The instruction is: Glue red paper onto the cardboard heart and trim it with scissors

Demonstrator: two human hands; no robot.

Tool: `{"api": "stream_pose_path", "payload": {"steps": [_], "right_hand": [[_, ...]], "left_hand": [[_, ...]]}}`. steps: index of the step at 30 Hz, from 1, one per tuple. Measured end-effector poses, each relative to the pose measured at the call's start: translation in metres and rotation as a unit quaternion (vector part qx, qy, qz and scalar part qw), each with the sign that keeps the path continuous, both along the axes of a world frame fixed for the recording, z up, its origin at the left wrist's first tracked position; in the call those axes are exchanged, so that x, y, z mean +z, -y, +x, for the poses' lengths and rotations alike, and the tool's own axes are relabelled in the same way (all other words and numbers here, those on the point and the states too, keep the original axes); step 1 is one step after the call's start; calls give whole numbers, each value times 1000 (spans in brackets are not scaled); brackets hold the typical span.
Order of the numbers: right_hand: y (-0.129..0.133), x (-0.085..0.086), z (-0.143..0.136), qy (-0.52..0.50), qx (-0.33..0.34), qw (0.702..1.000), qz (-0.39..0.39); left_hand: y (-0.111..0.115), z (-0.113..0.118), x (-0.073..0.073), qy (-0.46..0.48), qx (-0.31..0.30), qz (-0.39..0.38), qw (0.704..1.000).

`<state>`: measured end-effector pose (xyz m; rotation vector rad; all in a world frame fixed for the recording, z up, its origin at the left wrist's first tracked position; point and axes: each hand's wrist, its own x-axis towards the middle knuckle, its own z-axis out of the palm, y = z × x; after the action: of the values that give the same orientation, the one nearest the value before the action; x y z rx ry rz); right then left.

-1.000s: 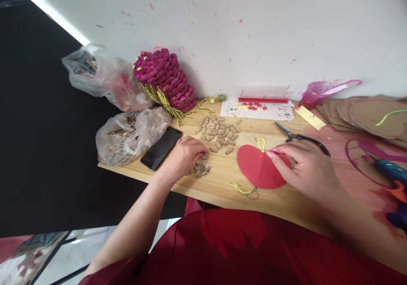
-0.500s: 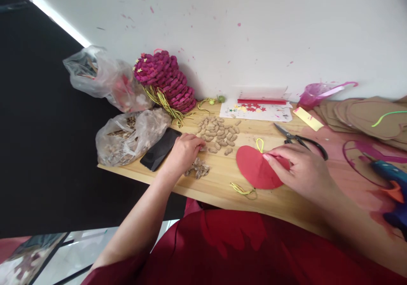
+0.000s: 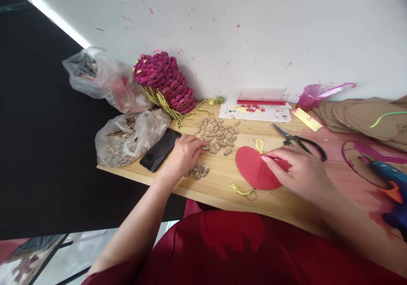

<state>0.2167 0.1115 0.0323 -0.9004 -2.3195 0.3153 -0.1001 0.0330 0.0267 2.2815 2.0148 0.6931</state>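
Observation:
My left hand (image 3: 186, 153) pinches a peanut shell (image 3: 205, 148) at its fingertips, just left of a spread of whole peanuts (image 3: 216, 130). Below those fingers lies a small heap of opened shells (image 3: 201, 170). My right hand (image 3: 294, 164) rests over the right part of a red paper heart (image 3: 254, 168), thumb and forefinger pressed together near its top notch. What lies between those fingers is too small to name. A yellow loop (image 3: 260, 146) stands out from the heart's top, and a yellow tassel (image 3: 241, 189) lies at its bottom.
A black phone (image 3: 159, 151) and plastic bags (image 3: 133, 139) lie left. Behind are magenta peanut-covered hearts (image 3: 168, 81) and paper with stars (image 3: 270, 113). At right are scissors (image 3: 297, 139), a pink cup (image 3: 308, 96), cardboard shapes (image 3: 369, 115) and a glue gun (image 3: 389, 172).
My left fingertips have shifted slightly right, and the shell in them shows more clearly. My right hand has barely moved on the heart.

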Motion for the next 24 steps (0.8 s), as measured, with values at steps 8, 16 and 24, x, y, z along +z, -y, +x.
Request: {"api": "stream_pose_path", "payload": {"steps": [8, 16, 24], "right_hand": [[1, -4, 0, 15, -13, 1000, 7], [1, -4, 0, 16, -14, 1000, 7], [2, -2, 0, 18, -12, 1000, 2]], "left_hand": [[-1, 9, -3, 14, 12, -15, 1000], [-1, 6, 11, 82, 72, -101, 989], [-2, 5, 7, 36, 85, -51, 994]]}}
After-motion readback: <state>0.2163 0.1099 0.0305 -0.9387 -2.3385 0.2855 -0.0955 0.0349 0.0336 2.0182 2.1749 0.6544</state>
